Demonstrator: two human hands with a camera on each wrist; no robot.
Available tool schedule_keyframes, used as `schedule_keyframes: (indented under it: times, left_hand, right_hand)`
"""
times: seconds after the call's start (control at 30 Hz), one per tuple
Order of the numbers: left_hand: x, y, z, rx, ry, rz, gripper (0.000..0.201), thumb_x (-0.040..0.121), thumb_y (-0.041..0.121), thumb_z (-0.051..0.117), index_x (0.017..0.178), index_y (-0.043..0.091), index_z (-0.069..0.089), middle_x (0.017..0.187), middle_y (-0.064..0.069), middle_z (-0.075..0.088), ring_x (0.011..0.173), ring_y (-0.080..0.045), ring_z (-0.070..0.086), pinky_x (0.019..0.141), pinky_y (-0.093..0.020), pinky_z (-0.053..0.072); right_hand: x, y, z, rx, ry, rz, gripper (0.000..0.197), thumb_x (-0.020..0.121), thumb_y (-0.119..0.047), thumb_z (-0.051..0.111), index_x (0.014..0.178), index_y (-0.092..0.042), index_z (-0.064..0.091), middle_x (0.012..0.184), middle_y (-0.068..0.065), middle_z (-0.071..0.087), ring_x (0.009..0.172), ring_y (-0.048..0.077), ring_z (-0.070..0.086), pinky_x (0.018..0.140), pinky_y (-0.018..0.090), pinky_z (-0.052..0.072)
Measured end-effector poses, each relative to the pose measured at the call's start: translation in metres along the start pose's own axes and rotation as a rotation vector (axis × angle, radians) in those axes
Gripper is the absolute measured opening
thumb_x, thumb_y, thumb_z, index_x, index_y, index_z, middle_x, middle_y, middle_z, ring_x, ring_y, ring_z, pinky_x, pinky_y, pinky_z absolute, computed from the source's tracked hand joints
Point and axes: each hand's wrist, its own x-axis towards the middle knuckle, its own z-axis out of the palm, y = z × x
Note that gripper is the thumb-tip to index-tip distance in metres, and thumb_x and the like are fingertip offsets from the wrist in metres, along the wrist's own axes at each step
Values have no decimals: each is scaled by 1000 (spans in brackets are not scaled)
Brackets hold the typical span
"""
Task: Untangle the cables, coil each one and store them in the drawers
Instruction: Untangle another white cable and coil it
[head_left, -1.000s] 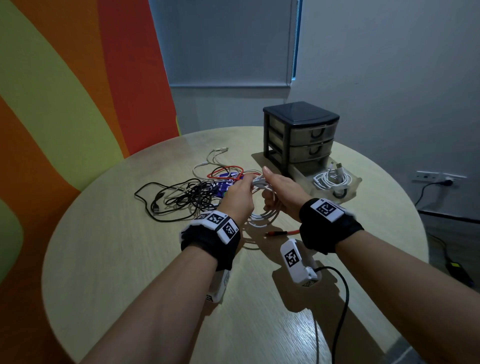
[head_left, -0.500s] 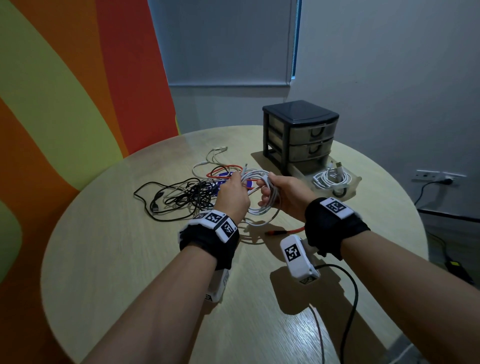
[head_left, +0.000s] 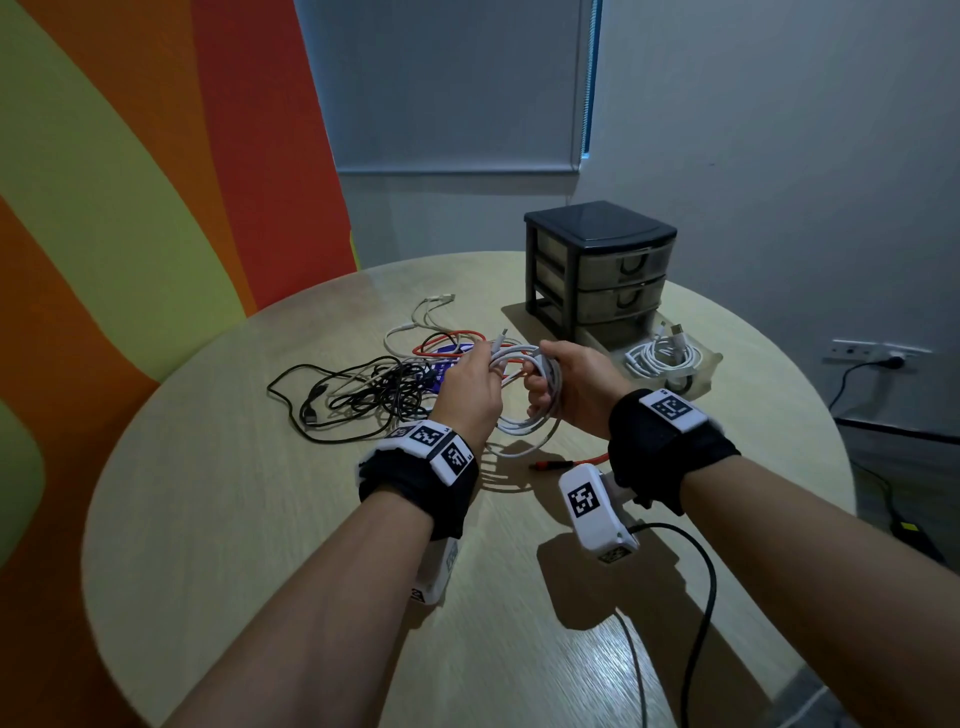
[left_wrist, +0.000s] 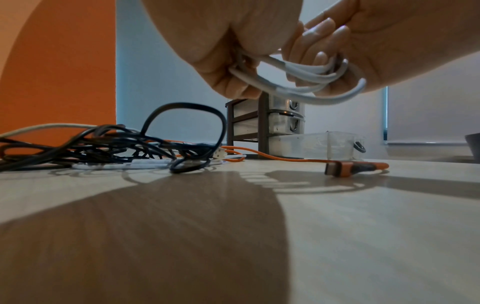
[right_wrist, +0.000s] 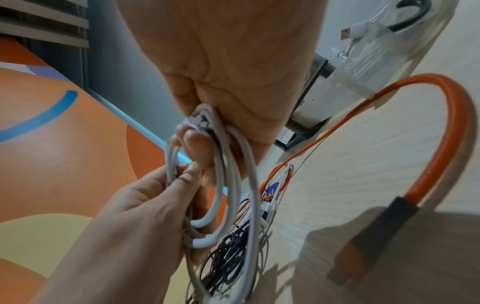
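Coiling goes best if the right hand (head_left: 576, 384), clamped on the white cable (head_left: 524, 423) loops above the table (head_left: 218, 519), holds them level. Left hand (head_left: 470, 389) pinches the bundle; feed even turns, clear of the black tangle (head_left: 374, 395) to the left

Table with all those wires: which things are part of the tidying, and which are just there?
Part of the job:
white cable, gripped by both hands
black tangle
orange cable
drawer unit
open drawer

Just there:
wall socket
window blind
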Motion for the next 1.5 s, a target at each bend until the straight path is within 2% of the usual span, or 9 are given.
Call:
schedule_keyframes:
  times: [0.1,0.43,0.6,0.73,0.93,1.07,1.2,1.3,1.5]
  left_hand:
    - [0,2,-1,10,-1,-41,28,95,3,38,121,-3,48,112,-23,58,104,-35,53,80,-31,36]
    - [1,4,-4,83,36,-243,22,93,2,43,114,-2,47,108,-22,59,97,-33,58,69,-29,39]
    - [0,5,-5,39,63,-266,27,93,0,42,119,-1,46,112,-22,58,100,-33,58,71,-28,41]
    - [-1,5,-7,-22,119,-317,26,94,3,41,119,-1,45,115,-22,57,104,-34,57,72,-28,40]
    - [-2,2,-1,-43,-45,-142,27,98,9,37,121,2,49,100,-22,60,93,-35,58,67,-28,38]
    - [-4,4,-1,-23,-81,-68,32,96,6,38,126,5,47,95,-21,61,87,-34,58,64,-27,36]
    - [-4,5,-2,1,-99,-58,33,94,3,39,126,7,45,94,-23,60,84,-34,58,65,-32,39]
    - [-3,7,-4,28,-85,-91,29,95,4,37,123,2,44,100,-25,59,92,-38,58,72,-37,43]
    - [0,7,-4,99,-65,-206,29,93,1,41,122,0,41,108,-25,59,100,-38,56,80,-41,46]
  right_hand:
    - [-2,1,-2,4,8,-9,40,97,-24,25,79,-5,56,61,4,49,53,15,45,56,26,40]
    - [-8,4,-12,-123,58,6,25,91,7,41,101,-3,61,91,11,68,86,21,65,86,33,52]
    - [-9,4,-13,-272,171,21,17,92,2,47,93,-3,63,86,12,65,77,18,64,73,27,54]
    - [-10,5,-20,-125,272,6,20,94,6,42,109,9,55,79,13,59,67,18,61,60,24,55]
    - [-4,6,-25,-8,459,-170,22,93,5,46,115,2,50,83,13,64,67,18,64,66,27,56]
    - [-1,4,-17,5,508,-244,22,83,8,61,94,-6,49,85,19,66,64,23,66,66,31,58]
    - [1,4,-8,-235,461,-237,9,81,3,65,81,-6,62,81,19,68,74,30,68,74,35,57]
    - [-1,2,-5,-303,327,-177,9,83,2,62,90,-1,65,89,22,69,77,28,68,79,35,57]
    - [-7,-2,-5,-126,126,-68,31,89,-11,40,102,4,64,90,17,69,72,21,67,66,25,54]
